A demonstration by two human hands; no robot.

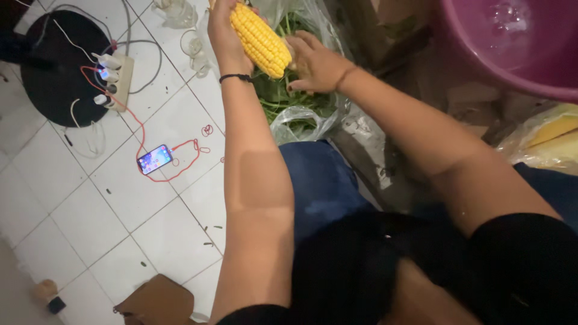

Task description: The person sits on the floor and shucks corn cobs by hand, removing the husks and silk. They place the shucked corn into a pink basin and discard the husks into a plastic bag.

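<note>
Two hands hold a corn cob

At the top middle, the left hand [226,36] and right hand [313,63] both grip the bumpy yellow corn cob [260,39] over a clear plastic bag of green leaves [295,111].

We see a lit phone [155,159] on the white tiled floor [90,210], its red cable [180,174] running to a power strip [113,77]; a purple basin [506,42] sits upper right.

White tiled floor [120,210] with phone [155,159], power strip [114,78], bagged greens [295,111].
</note>
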